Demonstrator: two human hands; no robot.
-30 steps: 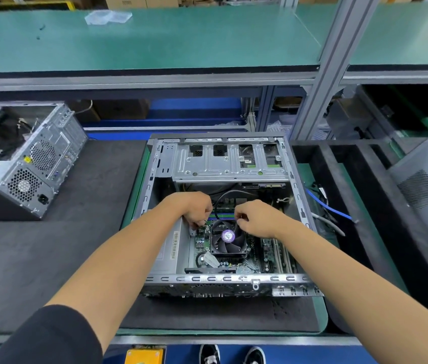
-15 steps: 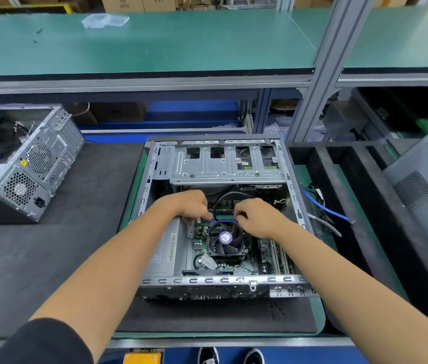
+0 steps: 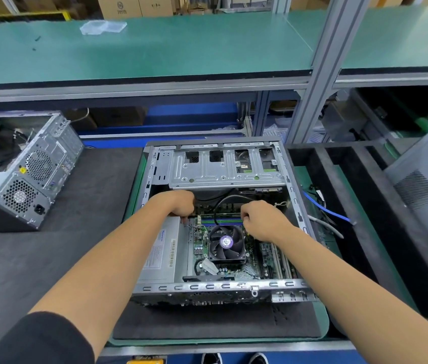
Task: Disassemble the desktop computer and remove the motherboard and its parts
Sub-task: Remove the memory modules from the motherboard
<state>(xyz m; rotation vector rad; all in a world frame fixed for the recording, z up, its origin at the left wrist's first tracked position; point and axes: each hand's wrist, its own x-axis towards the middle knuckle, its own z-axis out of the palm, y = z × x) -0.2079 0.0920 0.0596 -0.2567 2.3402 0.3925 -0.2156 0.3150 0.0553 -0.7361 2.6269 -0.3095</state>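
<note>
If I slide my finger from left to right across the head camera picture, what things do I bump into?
Closed computer case → left hand → fan → right hand → blue cable → grey panel.

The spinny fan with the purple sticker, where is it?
In the head view, the fan sits on the green motherboard inside the open computer case, just below both hands, right of the grey power supply box.

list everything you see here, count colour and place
open computer case: 1, grey, centre mat
cpu fan: 1, black with purple hub, on motherboard
motherboard: 1, green, inside case
power supply: 1, grey, case left
second case: 1, silver, far left
blue cable: 1, right of case
plastic tray: 1, clear, upper shelf
left hand: by the board's far left corner
right hand: just beyond the fan
</note>
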